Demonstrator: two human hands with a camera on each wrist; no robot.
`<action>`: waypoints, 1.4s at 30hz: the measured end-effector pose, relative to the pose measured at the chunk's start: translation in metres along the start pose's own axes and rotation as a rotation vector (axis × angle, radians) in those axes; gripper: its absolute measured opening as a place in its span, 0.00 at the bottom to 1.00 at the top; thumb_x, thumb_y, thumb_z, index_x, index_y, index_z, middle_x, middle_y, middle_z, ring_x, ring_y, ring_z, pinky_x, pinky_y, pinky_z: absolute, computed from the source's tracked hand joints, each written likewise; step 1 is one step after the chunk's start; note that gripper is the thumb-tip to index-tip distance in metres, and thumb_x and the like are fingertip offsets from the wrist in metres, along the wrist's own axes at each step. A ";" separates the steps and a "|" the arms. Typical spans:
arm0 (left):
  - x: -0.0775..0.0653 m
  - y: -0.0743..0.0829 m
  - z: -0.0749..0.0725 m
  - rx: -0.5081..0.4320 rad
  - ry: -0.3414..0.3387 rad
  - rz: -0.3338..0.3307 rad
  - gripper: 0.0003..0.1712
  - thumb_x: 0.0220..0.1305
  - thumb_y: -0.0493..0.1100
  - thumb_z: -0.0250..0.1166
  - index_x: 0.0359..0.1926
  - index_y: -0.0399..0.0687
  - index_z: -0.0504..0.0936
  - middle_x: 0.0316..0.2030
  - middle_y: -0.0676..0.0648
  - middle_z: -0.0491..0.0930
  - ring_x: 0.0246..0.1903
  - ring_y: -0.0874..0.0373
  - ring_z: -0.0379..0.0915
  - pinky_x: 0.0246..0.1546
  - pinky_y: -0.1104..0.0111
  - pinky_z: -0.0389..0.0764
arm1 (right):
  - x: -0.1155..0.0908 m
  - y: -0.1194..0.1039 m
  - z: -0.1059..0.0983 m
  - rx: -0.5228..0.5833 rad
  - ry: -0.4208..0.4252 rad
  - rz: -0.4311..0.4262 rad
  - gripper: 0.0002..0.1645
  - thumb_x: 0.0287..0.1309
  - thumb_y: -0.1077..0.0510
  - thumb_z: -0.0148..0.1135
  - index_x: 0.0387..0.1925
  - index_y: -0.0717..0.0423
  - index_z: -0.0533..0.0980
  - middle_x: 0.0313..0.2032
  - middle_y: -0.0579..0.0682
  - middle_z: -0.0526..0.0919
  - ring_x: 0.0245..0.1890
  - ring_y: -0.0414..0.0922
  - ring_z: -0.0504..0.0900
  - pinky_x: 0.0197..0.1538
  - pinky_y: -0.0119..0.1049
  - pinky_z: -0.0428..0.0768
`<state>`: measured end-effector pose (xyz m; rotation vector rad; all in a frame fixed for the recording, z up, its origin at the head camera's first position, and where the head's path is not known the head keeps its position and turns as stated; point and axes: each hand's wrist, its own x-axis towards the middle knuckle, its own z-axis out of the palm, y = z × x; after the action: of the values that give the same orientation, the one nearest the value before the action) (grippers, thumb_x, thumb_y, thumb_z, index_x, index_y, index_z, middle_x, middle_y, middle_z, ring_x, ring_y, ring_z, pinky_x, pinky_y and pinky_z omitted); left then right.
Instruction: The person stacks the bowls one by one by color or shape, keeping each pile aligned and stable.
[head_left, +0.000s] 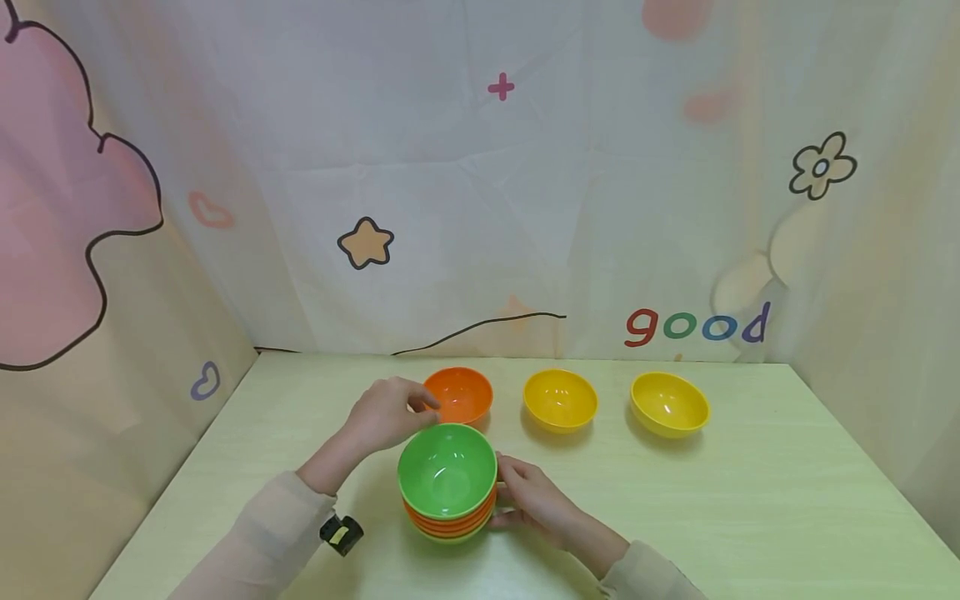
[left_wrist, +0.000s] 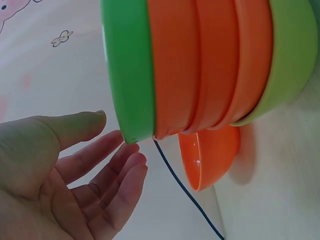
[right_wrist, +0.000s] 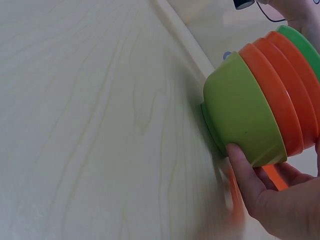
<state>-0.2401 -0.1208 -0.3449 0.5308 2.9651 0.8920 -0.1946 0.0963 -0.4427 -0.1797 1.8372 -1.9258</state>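
A stack of nested bowls stands on the table, with a green bowl (head_left: 447, 471) on top, three orange bowls (left_wrist: 217, 60) beneath it and a light green bowl (right_wrist: 242, 110) at the bottom. My right hand (head_left: 542, 504) holds the stack from its right side; one digit presses low on the light green bowl and the others reach around the far side. At the back left of the top rim is my left hand (head_left: 392, 410), thumb and fingers apart with nothing between them. Just behind the stack sits a single orange bowl (head_left: 461, 393), partly covered by the left fingertips.
Two yellow bowls, one nearer (head_left: 560, 400) and one farther right (head_left: 670, 404), stand upright in line with the single orange bowl. A printed cloth backdrop (head_left: 450, 183) rises behind the pale table (head_left: 735, 500). A small black device (head_left: 341, 533) is on the left wrist.
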 end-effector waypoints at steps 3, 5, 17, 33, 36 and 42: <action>0.003 -0.003 0.000 -0.018 0.008 -0.008 0.08 0.54 0.45 0.67 0.35 0.49 0.85 0.27 0.53 0.81 0.28 0.60 0.74 0.25 0.70 0.72 | 0.000 0.000 0.000 0.000 -0.001 -0.005 0.35 0.68 0.42 0.41 0.62 0.66 0.62 0.60 0.63 0.68 0.51 0.50 0.77 0.41 0.42 0.83; 0.005 -0.006 0.000 -0.028 0.017 -0.016 0.07 0.54 0.45 0.66 0.35 0.49 0.85 0.27 0.53 0.81 0.29 0.59 0.74 0.26 0.69 0.72 | 0.000 0.000 0.000 0.000 -0.002 -0.007 0.35 0.68 0.42 0.41 0.62 0.66 0.62 0.60 0.63 0.68 0.51 0.50 0.77 0.40 0.42 0.83; 0.022 -0.030 0.001 -0.094 0.069 -0.102 0.10 0.56 0.43 0.64 0.39 0.44 0.84 0.34 0.49 0.83 0.33 0.55 0.76 0.28 0.69 0.76 | -0.001 -0.001 0.000 0.003 -0.003 -0.013 0.36 0.67 0.41 0.41 0.62 0.66 0.62 0.58 0.62 0.70 0.51 0.50 0.77 0.40 0.42 0.83; 0.044 -0.056 0.011 -0.216 0.108 -0.245 0.17 0.56 0.42 0.64 0.45 0.39 0.81 0.39 0.40 0.82 0.20 0.56 0.77 0.24 0.70 0.80 | -0.001 -0.001 0.000 0.014 -0.014 -0.006 0.37 0.67 0.40 0.42 0.63 0.66 0.61 0.58 0.62 0.70 0.51 0.49 0.77 0.40 0.42 0.83; 0.047 -0.060 0.015 -0.229 0.114 -0.261 0.17 0.55 0.42 0.65 0.46 0.39 0.81 0.40 0.40 0.82 0.21 0.54 0.78 0.24 0.70 0.80 | -0.001 -0.001 -0.001 0.011 -0.015 -0.008 0.37 0.66 0.40 0.42 0.63 0.66 0.61 0.58 0.61 0.70 0.50 0.49 0.78 0.40 0.42 0.83; 0.054 -0.069 0.021 -0.255 0.119 -0.292 0.18 0.55 0.42 0.65 0.46 0.39 0.81 0.40 0.39 0.82 0.27 0.48 0.81 0.25 0.69 0.81 | -0.001 0.000 0.000 0.015 -0.015 -0.014 0.36 0.68 0.42 0.41 0.62 0.66 0.62 0.59 0.63 0.69 0.52 0.51 0.77 0.41 0.42 0.82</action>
<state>-0.3107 -0.1466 -0.3948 0.0378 2.8559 1.2755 -0.1938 0.0971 -0.4420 -0.2021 1.8164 -1.9417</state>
